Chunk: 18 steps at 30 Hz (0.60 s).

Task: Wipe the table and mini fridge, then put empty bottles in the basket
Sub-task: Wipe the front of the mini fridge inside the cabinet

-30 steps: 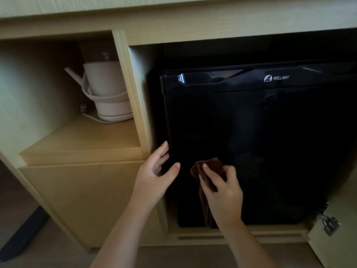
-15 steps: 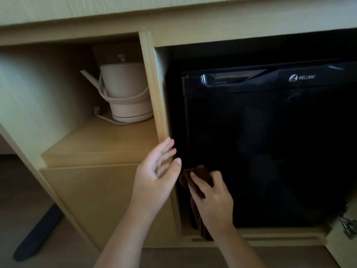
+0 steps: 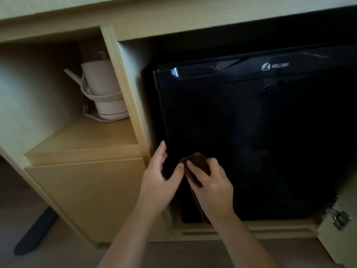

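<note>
Cloth [image 3: 195, 165], bunched in the curled right hand [image 3: 212, 188] at seven o'clock on the mini fridge [image 3: 270, 142] door, should spread flat and sweep overlapping strokes toward one o'clock; left hand [image 3: 160, 180] at its nine o'clock hangs loose, empty.

Two arms come in from the bottom edge of the view. The left forearm [image 3: 131, 235] and the right forearm [image 3: 245, 240] are slim and bare as far as the picture shows them. The left hand [image 3: 160, 175] and the right hand [image 3: 210, 182] have slender fingers. The nails [image 3: 188, 163] that show are trimmed short and look plain in the dim light.
</note>
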Available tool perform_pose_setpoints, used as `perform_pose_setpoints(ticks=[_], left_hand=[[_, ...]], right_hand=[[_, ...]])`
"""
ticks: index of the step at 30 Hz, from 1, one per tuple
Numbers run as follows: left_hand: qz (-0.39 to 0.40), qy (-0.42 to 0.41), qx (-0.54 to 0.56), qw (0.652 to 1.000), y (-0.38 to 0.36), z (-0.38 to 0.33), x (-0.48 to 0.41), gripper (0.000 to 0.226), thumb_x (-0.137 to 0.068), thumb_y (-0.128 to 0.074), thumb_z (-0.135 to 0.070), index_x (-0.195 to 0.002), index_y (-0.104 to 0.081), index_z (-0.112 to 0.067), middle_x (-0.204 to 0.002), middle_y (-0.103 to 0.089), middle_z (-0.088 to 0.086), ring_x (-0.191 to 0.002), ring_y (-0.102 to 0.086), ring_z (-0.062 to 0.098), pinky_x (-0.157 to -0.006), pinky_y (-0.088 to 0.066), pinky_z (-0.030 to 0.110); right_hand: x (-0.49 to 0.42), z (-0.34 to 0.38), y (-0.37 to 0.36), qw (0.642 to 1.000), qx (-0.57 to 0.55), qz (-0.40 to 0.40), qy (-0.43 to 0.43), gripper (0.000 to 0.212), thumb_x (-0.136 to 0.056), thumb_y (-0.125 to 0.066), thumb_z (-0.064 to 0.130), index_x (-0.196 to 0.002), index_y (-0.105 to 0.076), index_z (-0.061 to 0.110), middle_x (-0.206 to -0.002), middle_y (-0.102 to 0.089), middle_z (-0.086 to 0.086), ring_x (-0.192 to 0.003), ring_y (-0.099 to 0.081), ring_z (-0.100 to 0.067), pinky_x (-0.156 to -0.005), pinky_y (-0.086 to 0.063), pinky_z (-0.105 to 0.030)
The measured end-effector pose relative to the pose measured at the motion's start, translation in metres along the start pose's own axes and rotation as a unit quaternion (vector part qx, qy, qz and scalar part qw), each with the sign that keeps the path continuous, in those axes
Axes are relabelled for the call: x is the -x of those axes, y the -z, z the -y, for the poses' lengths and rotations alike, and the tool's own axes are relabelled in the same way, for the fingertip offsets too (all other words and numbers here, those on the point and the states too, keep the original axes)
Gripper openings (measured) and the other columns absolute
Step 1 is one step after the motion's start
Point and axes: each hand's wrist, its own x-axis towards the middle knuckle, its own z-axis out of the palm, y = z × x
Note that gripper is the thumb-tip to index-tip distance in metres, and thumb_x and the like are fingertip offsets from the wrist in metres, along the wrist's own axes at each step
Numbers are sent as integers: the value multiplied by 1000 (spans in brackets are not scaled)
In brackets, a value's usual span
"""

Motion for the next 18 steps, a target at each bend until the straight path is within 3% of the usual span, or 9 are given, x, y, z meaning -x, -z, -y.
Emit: perform_pose_setpoints(ticks=[3, 7, 10, 14, 18], left_hand=[[19, 20, -54, 998, -12, 6, 8, 84, -77, -61, -42, -143, -10, -40, -146, -23, -21, -134, -21, -3, -108, -25, 26], [21, 37, -49, 998, -14, 7, 9, 90, -73, -65, -43, -142, -8, -43, -144, -20, -28, -132, -21, -9, -107, -25, 25], [12, 47, -30, 998, -19, 4, 9, 97, -66, -67, -50, -142, -8, -42, -143, -21, -28, -132, -21, -6, -107, -24, 25], [-1, 54, -44, 998, -24, 2, 10, 107, -53, -61, -61, -142, -6, -41, -143, -18, -27, -133, -21, -5, -109, -23, 27], [-21, 47, -58, 997, -27, 1, 11, 103, -57, -63, -55, -144, -9, -36, -146, -21, -21, -134, -23, 0, -110, -25, 32]], right_hand=[[-13, -21, 20, 999, -20, -42, -24, 28, -83, -59, 29, -109, -67, 20, -91, -60, -9, -72, -61, -21, -59, -54, -29], [-41, -70, 57, 968, -34, -214, -127, 27, -85, -61, 29, -110, -66, 17, -93, -56, -12, -81, -51, -6, -80, -35, -2], [-40, -85, 69, 954, -37, -246, -167, 30, -87, -61, 29, -112, -64, 12, -97, -55, -15, -85, -50, -6, -81, -36, -5], [-26, -53, 40, 968, -2, -208, -142, 24, -82, -66, 22, -105, -69, 15, -88, -59, -16, -74, -58, -23, -66, -47, -26], [-5, -23, 16, 999, -10, -48, -13, 27, -82, -60, 26, -106, -68, 17, -86, -62, -14, -65, -59, -25, -46, -51, -32]])
